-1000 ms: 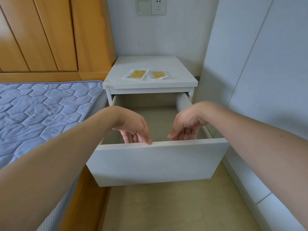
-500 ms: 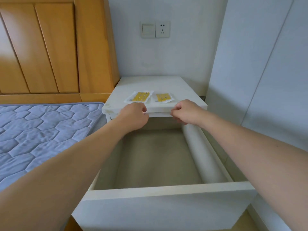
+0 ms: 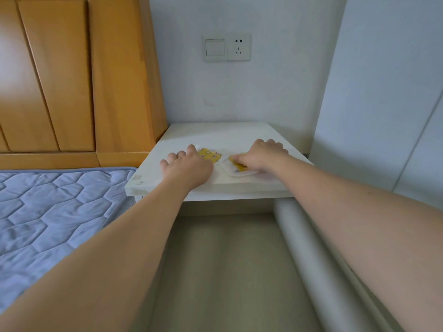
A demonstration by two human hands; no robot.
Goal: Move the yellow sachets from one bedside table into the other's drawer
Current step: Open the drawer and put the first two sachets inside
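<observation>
Two yellow sachets in clear white-edged wrappers lie on the white bedside table (image 3: 230,133). My left hand (image 3: 187,167) rests on the left part of the left sachet (image 3: 211,155), which lies flat with its right half showing; the thumb is hidden. My right hand (image 3: 262,155) has its fingers curled and its thumb pressed on the right sachet (image 3: 236,166), pinching it at the right side, and the wrapper sits skewed. Below the tabletop the table's own drawer (image 3: 311,248) stands pulled far out, nothing visible inside it.
A bed with a blue quilted mattress (image 3: 52,212) and wooden headboard (image 3: 72,80) lies close on the left. White wardrobe panels (image 3: 383,116) stand at the right. A wall switch and socket (image 3: 226,47) sit above the table.
Both hands left the drawer front, rose past the table's front edge and now lie on the two sachets on top. The view moved closer to the table.
</observation>
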